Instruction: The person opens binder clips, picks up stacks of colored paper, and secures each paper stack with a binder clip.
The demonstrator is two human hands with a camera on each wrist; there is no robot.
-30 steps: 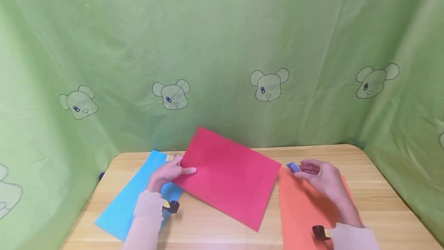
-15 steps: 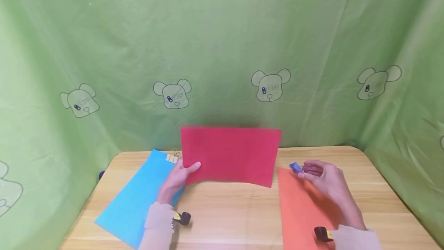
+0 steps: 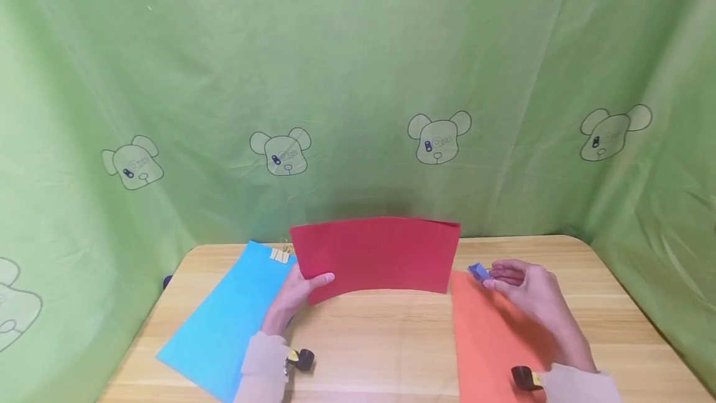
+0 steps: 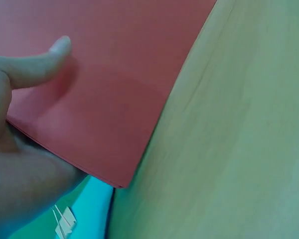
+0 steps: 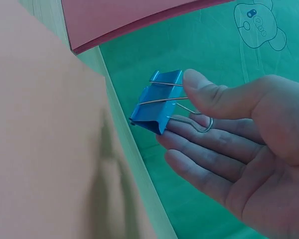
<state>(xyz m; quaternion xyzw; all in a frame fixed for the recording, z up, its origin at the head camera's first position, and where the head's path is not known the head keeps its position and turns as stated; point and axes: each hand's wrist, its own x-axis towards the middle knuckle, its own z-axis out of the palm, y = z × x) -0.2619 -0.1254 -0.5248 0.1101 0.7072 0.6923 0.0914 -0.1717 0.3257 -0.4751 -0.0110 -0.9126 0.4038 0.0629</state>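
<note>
One second ago the red paper [image 3: 380,257] slanted; now it's nearly level, between blue paper [image 3: 224,322] and orange paper [image 3: 492,341]. The left hand [image 3: 296,286] grips the red paper; the right hand [image 3: 528,288] pinches a blue clip [image 5: 158,104].

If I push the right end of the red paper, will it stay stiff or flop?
Probably flexible rather than rigid: the red paper bows along its length. Its right end may swing, since only the left hand grips it, at the other end. Layers might slide apart: doubled edges show in both wrist views, with no fastening visible.
</note>
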